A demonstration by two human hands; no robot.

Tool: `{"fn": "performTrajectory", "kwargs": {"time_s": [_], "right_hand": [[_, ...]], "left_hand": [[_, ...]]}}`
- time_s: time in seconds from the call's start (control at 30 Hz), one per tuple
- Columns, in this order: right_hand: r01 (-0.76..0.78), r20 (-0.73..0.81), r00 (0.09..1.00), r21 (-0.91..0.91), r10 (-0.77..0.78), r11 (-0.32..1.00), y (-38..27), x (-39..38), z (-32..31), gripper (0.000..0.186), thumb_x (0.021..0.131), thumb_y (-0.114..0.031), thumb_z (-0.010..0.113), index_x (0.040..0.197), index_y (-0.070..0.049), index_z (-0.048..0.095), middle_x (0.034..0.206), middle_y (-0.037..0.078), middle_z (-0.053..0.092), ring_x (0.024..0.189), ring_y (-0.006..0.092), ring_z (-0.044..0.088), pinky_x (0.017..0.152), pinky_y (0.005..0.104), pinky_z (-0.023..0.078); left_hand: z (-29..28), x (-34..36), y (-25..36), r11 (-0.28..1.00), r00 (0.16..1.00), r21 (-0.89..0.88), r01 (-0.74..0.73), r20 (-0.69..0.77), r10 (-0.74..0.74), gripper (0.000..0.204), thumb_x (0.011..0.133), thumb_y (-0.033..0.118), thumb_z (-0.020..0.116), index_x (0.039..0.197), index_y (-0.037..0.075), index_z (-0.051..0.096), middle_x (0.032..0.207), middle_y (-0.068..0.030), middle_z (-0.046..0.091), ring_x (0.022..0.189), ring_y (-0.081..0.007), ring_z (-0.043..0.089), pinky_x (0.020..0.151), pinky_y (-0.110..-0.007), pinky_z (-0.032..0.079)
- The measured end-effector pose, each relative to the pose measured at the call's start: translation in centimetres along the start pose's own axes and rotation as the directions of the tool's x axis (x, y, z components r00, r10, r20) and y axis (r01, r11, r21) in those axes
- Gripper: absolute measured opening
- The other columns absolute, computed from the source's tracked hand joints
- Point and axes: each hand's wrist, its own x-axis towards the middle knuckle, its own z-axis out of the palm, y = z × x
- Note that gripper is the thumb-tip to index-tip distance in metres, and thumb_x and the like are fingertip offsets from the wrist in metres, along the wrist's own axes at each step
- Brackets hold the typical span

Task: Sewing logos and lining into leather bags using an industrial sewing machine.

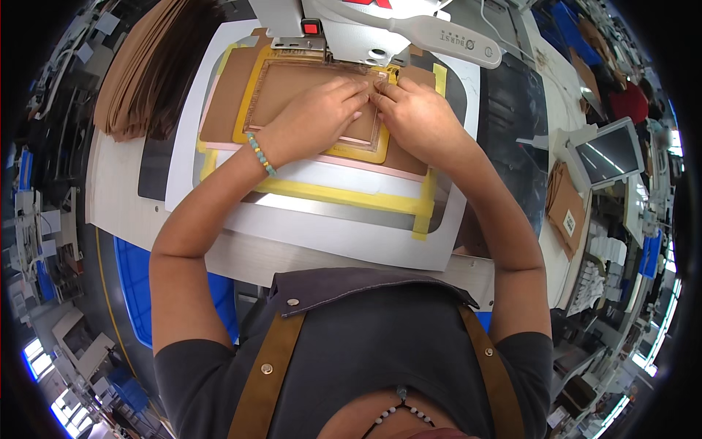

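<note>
My left hand [318, 117] rests over the brown sheet [285, 99] inside a yellow template frame [241, 121]. Its fingers are bent and close together, with the tips at the frame's inner right side. From the right, my right hand [417, 113] reaches to the same spot, fingers curled in a pinch. The fingertips of both hands nearly meet; whatever small thing they grip there is hidden. Just beyond them stands the white sewing machine head [351, 36], its needle area [329, 55] close to the frame's far edge.
A white board [344, 245] with yellow tape [329, 196] lies under the frame. Brown sheets [139, 73] are stacked at the far left. On the right are a dark panel [512, 110], a tablet-like screen [607, 154] and brown pieces [567, 212]. A blue bin [135, 285] stands below left.
</note>
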Motion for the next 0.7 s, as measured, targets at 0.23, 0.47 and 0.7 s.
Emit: {"fn": "performTrajectory", "kwargs": {"time_s": [0.23,0.47,0.7], "right_hand": [[0.077,-0.073,0.995,0.151,-0.067,0.986,-0.2,-3.0,-1.9,0.031,0.094,-0.017,0.074,0.123,-0.006,0.076,0.122,0.005,0.075,0.109,0.0245,0.067,0.089,0.0391,0.055],[-0.005,0.000,1.000,0.230,0.005,0.973,-0.4,-5.6,-3.3,0.031,0.095,-0.014,0.073,0.124,-0.005,0.075,0.129,0.008,0.073,0.114,0.0271,0.066,0.092,0.0393,0.054],[0.071,-0.003,0.997,0.338,-0.075,0.938,-2.1,-3.3,-3.6,0.031,0.095,-0.007,0.070,0.126,-0.003,0.075,0.134,0.010,0.072,0.115,0.0281,0.066,0.098,0.0411,0.055]], "left_hand": [[-0.1,0.0,0.2,0.997,0.998,0.051,0.056,0.031,-0.058,0.035,0.101,0.008,0.065,0.134,-0.003,0.069,0.144,-0.0128,0.068,0.127,-0.0307,0.062,0.108,-0.040,0.055],[-1.8,-2.1,-1.9,0.992,0.993,-0.077,0.098,0.072,-0.092,0.037,0.102,0.010,0.066,0.137,0.002,0.069,0.146,-0.0113,0.067,0.136,-0.0310,0.059,0.115,-0.044,0.051],[-5.2,-5.4,-3.9,0.936,0.969,-0.321,0.146,0.239,-0.069,0.037,0.101,0.020,0.071,0.135,0.008,0.076,0.169,-0.0082,0.050,0.159,-0.0324,0.041,0.129,-0.049,0.036]]}}
